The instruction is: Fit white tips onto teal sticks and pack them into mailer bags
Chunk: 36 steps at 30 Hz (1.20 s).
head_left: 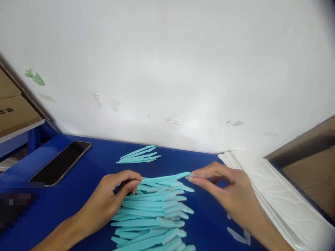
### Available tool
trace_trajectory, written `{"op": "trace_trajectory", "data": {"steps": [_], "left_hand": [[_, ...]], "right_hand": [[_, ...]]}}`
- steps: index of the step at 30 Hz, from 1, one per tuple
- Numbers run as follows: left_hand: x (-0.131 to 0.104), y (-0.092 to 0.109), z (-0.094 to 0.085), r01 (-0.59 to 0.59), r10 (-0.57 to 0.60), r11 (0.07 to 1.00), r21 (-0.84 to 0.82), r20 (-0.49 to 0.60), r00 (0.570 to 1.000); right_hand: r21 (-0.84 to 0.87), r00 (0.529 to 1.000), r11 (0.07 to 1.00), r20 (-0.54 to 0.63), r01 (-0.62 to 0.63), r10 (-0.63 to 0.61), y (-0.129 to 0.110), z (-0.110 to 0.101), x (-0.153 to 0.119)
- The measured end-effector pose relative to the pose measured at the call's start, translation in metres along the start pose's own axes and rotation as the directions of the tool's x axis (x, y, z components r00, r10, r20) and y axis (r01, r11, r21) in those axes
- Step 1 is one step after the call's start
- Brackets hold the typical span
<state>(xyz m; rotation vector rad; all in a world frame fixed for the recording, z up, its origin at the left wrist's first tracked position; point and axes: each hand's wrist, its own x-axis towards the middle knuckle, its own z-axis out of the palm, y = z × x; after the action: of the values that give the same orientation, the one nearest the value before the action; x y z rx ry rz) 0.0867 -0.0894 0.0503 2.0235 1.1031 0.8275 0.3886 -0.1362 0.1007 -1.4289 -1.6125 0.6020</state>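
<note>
My left hand [115, 195] pinches the handle end of a turquoise plastic stick [164, 178] between thumb and fingers. At the stick's other end, my right hand [222, 181] is closed on a small clear piece [197, 175] that touches or covers the tip. Below the held stick lies a large pile of similar turquoise sticks [151, 212], roughly side by side with their wider ends to the right. Farther back, a small group of several turquoise sticks [140, 156] rests on the blue table.
A phone [61, 164] lies at the left of the blue table [99, 157]. White plastic sheets or bags [282, 195] are stacked at the right. Small clear pieces [237, 235] lie near my right forearm. A white panel [167, 69] rises behind; cardboard boxes [19, 115] stand left.
</note>
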Motion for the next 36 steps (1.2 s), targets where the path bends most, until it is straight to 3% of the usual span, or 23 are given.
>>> {"op": "trace_trajectory", "data": {"steps": [9, 13, 19, 25, 28, 32, 36], "left_hand": [[-0.002, -0.003, 0.0, -0.077, 0.077, 0.997, 0.004, -0.015, 0.997], [-0.003, -0.001, 0.003, -0.082, 0.082, 0.997, -0.001, 0.001, 0.997], [-0.006, -0.001, 0.004, -0.169, 0.17, 0.985, 0.022, -0.069, 0.983], [-0.008, 0.004, 0.002, -0.196, 0.194, 0.976, 0.095, 0.033, 0.981], [-0.008, 0.007, 0.003, -0.219, 0.21, 0.969, 0.112, 0.084, 0.974], [-0.006, 0.005, 0.0, -0.29, 0.265, 0.944, 0.16, 0.158, 0.951], [0.002, -0.012, -0.008, -0.275, 0.256, 0.908, 0.317, 0.101, 0.961]], "right_hand": [[0.053, 0.995, 0.994, 0.004, -0.1, 0.1, 0.0, -0.002, 0.001], [0.043, 0.993, 0.996, 0.093, -0.074, 0.07, 0.0, 0.004, -0.004], [0.059, 0.993, 0.997, 0.114, -0.043, 0.036, -0.001, 0.017, -0.012], [-0.099, 0.971, 0.995, 0.234, -0.032, 0.055, 0.002, 0.012, -0.009], [-0.204, 0.942, 0.977, 0.336, 0.067, 0.005, 0.003, 0.013, -0.009], [-0.268, 0.894, 0.921, 0.422, 0.284, -0.153, 0.004, 0.022, -0.016], [-0.344, 0.843, 0.859, 0.512, 0.38, -0.167, 0.003, 0.029, -0.02]]}}
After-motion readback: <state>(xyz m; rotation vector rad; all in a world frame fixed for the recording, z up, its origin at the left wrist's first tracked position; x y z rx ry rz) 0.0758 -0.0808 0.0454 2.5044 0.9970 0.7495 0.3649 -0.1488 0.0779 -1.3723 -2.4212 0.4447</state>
